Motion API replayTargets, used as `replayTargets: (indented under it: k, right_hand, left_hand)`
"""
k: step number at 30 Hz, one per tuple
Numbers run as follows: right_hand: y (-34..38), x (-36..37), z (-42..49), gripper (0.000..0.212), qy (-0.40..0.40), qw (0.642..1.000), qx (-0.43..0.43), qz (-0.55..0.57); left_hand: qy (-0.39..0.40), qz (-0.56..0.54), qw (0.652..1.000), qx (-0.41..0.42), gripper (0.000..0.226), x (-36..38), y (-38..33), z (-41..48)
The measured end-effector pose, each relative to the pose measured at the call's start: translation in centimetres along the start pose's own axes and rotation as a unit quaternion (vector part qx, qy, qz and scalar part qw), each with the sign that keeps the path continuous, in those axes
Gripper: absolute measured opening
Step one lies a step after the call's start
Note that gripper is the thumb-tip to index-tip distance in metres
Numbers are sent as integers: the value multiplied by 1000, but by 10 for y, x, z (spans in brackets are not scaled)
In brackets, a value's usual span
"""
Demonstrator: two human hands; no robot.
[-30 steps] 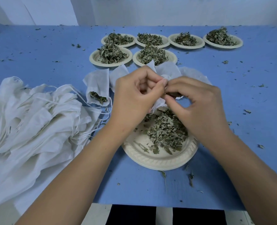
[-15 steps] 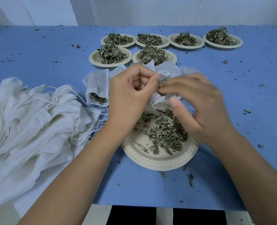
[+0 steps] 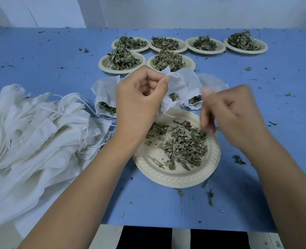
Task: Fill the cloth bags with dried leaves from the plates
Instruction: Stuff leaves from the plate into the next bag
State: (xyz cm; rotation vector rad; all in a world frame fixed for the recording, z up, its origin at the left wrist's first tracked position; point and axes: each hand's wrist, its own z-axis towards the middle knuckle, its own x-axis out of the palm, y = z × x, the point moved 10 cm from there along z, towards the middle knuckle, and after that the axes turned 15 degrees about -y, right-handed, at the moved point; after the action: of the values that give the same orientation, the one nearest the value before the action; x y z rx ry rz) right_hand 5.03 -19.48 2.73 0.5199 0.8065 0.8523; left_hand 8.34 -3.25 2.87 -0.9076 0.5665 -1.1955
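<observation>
Cloth bag (image 3: 175, 85) pinched by left hand (image 3: 138, 103), twelve o'clock of plate (image 3: 166, 177); right hand (image 3: 233, 115) blurred, grasp indeterminate. Spillage risked if mouth sags.

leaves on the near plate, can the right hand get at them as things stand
Probably yes. The right hand hangs just above the near plate, fingers pointing down at the leaves, with nothing between. The left hand pinches the cloth bag over the far rim, clear of the pile.

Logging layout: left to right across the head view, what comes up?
Heap of white cloth bags, leaf-holding white cloth bag lying flat, left hand, white cloth bag it pinches, right hand.
</observation>
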Motion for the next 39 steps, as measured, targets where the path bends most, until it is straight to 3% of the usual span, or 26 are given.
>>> replayTargets:
  k: [2, 4, 9, 12, 14, 18, 27, 33, 36, 39]
  right_hand:
    - [-11, 36, -15, 56, 159, 981, 1, -109]
    - [-4, 56, -26, 46, 233, 965, -39, -116]
    - [4, 43, -12, 16, 179, 983, -44, -9]
    - [-5, 62, -27, 42, 263, 958, -63, -98]
    - [-4, 75, -36, 39, 283, 945, -92, -135]
    - [4, 73, -31, 19, 231, 962, -95, -109]
    - [4, 28, -4, 18, 99, 993, 12, 58]
    - [11, 1, 4, 28, -38, 966, 33, 252]
    - [2, -12, 7, 29, -118, 951, 66, 279]
    - [-5, -14, 7, 24, -146, 948, 85, 269]
  left_hand:
    - [1, 2, 1000, -2, 18, 0, 0, 0]
    - [5, 4, 1000, 3, 18, 1, 0, 0]
    - [-5, 2, 1000, 8, 15, -2, 0, 3]
    - [-4, 3, 1000, 3, 15, -1, 1, 2]
    - [0, 4, 1000, 2, 16, 0, 1, 1]
    - [-3, 0, 1000, 9, 15, -1, -1, 2]
    - [-43, -4, 999, 17, 15, -12, -1, 7]
    - [-20, 6, 999, 26, 14, -6, -1, 5]
    - [8, 8, 1000, 24, 15, 1, 0, 2]
    - [38, 0, 999, 25, 13, 8, -2, -1]
